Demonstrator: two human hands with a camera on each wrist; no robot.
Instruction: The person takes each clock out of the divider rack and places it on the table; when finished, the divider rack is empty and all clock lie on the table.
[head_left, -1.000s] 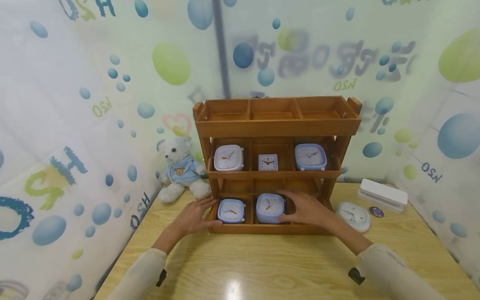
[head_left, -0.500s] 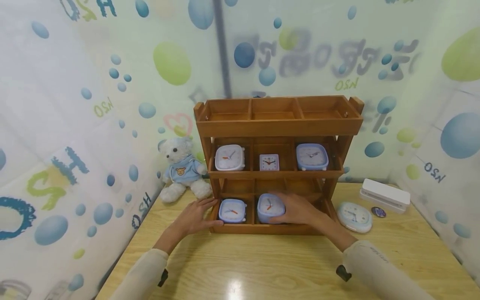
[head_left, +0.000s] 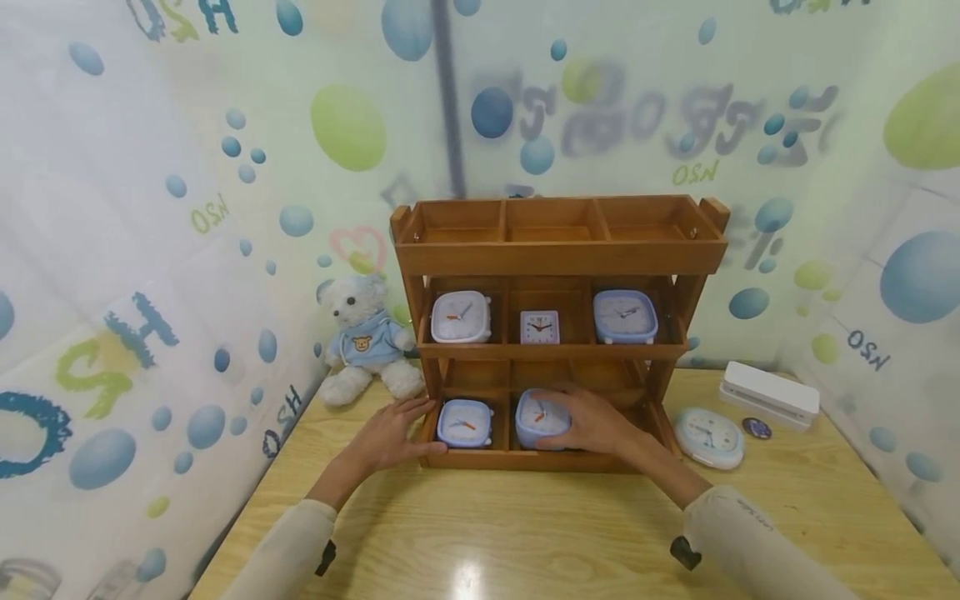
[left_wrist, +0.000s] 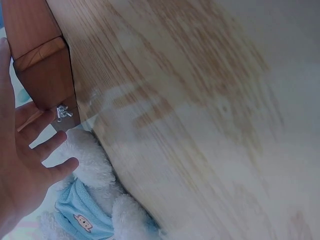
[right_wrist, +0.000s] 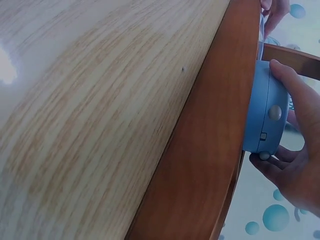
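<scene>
In the head view a brown wooden shelf (head_left: 558,258) with three tiers stands on the table. My right hand (head_left: 588,419) grips a blue alarm clock (head_left: 531,433) in the bottom tier's middle compartment. Seen from the right wrist, thumb and fingers lie at opposite edges of the clock's blue casing (right_wrist: 264,107), close behind the wooden front board (right_wrist: 220,115). My left hand (head_left: 382,433) rests against the bottom tier's left end, thumb near the front corner. In the left wrist view its fingers are spread and fairly straight beside the wood. Another blue clock (head_left: 463,423) sits in the left compartment.
The middle tier holds a white clock (head_left: 461,317), a small square clock (head_left: 540,327) and a blue clock (head_left: 626,317). A teddy bear (head_left: 367,342) sits left. On the right lie a pale clock (head_left: 709,437), a round purple piece (head_left: 757,428) and a white box-like object (head_left: 770,392).
My right hand has moved left and closed round the middle blue clock, which was partly uncovered a second ago. The left hand stays at the shelf's end.
</scene>
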